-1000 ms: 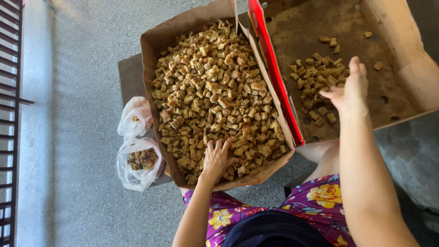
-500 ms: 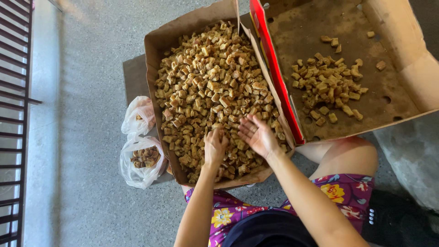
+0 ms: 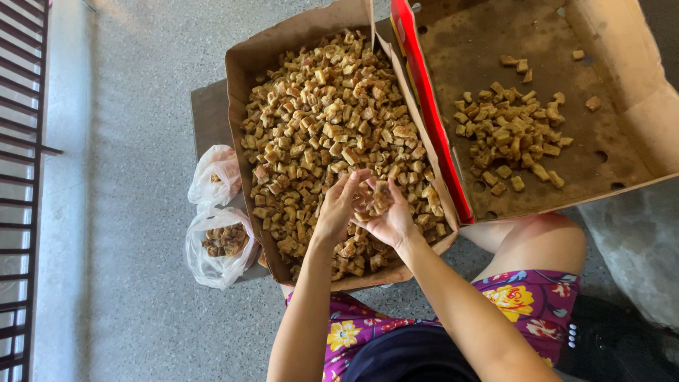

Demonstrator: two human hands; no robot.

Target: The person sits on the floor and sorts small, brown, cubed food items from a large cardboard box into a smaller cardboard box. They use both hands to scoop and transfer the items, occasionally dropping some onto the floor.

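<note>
Left hand (image 3: 338, 211) and right hand (image 3: 387, 218) meet above the near end of the full cardboard box (image 3: 240, 92), fingers (image 3: 353, 180) curled together around a small clump of brown fried cubes (image 3: 378, 197). The second box (image 3: 622, 163) alongside holds a sparse pile (image 3: 506, 134). Two plastic bags (image 3: 216, 244) lie on the floor (image 3: 141, 106).

Bright, even daylight, strongest on the floor (image 3: 141, 85) toward 11 o'clock. Shadows are soft and short. The picture is sharp at centre, with slight wide-angle bending at the edges and no glare.
</note>
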